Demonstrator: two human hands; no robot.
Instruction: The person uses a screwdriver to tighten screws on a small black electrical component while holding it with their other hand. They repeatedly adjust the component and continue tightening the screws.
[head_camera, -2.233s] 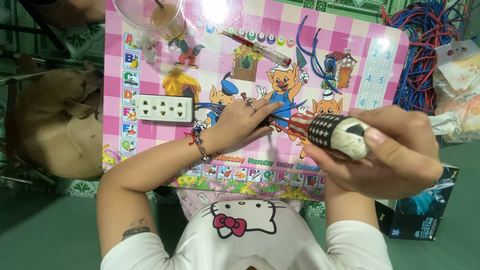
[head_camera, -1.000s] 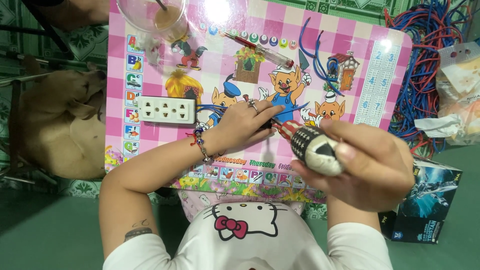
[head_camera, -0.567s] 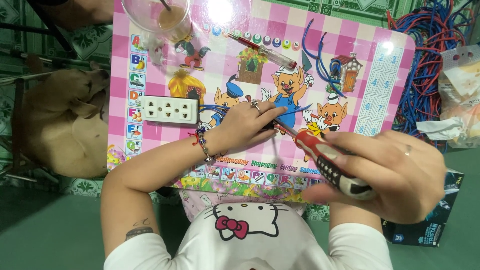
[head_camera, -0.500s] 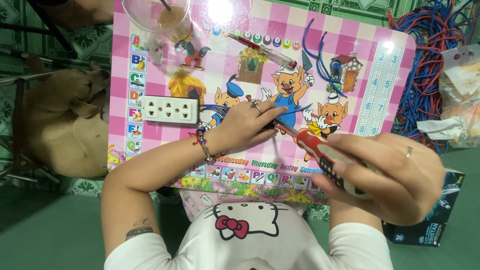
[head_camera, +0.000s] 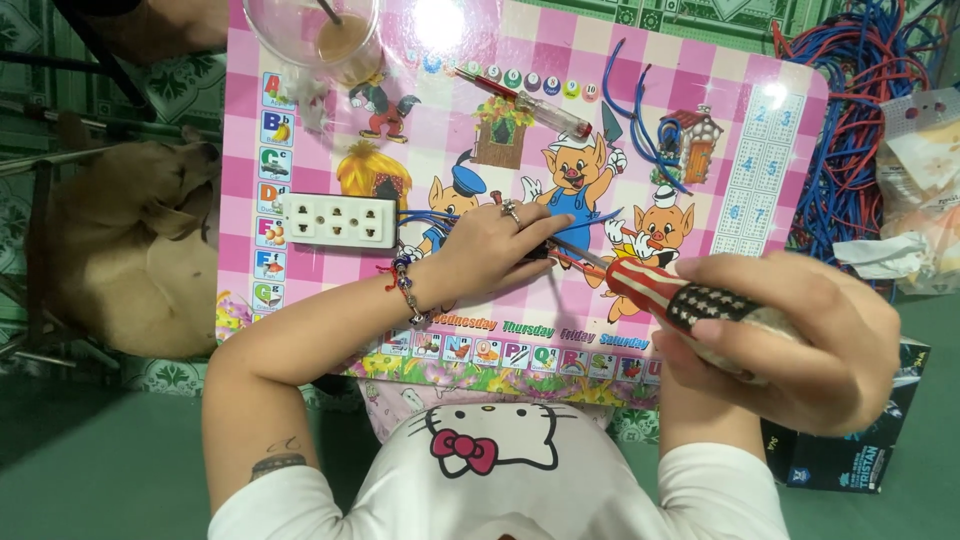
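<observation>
A: From the head camera, how much room is there to move?

B: The pink cartoon-print table (head_camera: 760, 170) fills most of the view. Its near edge runs just above the person's lap, its right edge sits beside a tangle of red and blue wires (head_camera: 850, 130), and a dog (head_camera: 120, 260) lies just off its left edge. A white power strip (head_camera: 338, 220) lies left of the hands, a plastic cup (head_camera: 310, 30) at the far edge.

A: Which way does the screwdriver (head_camera: 690, 300) point?

B: Its long axis runs from lower right to upper left, tip toward the left hand (head_camera: 490, 250).

A: And the fingers?

B: The right hand (head_camera: 790, 340) is wrapped tight around the handle. The left hand's fingers are curled together, pinching a small part on the table; I cannot tell what.
</observation>
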